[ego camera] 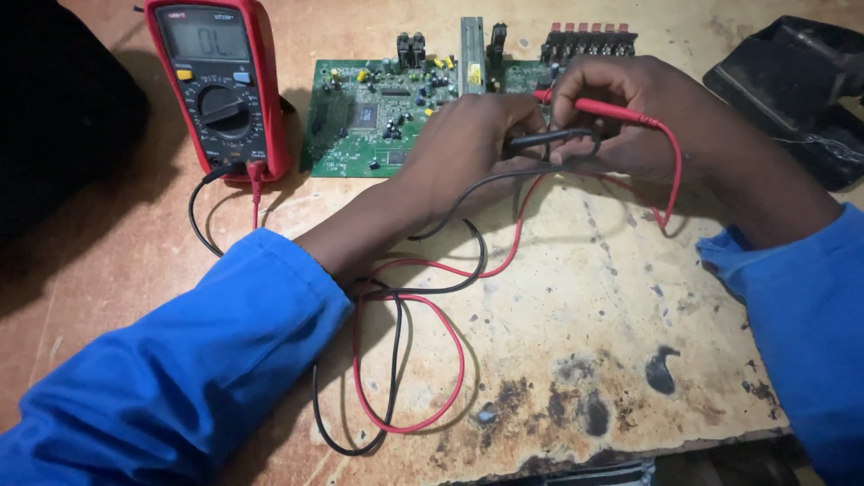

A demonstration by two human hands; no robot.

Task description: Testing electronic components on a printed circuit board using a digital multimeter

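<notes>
Far left: red meter flat on the stained bench, screen tilted toward the head camera, likely so the reading stays in sight while both hands work. Dial turned off its upright position; exact setting too small to tell. Black lead and red lead plugged in at the meter's bottom edge, running down and looping loosely across the bench near the blue sleeve, slack enough to let the probes move freely.

Centre: green circuit board flat on the bench just right of the meter, connectors along its far edge. Left hand over the board's right part, fingers curled and pinching the black probe, tip hidden behind the hand.

Right: right hand close beside the left, nearly touching, fingers pressed around the red probe, held pen-like, probably for fine aim. Tip toward the board's right end, contact point not visible. Board partly under both hands.

Far right: dark bulky object, kind unclear.
</notes>
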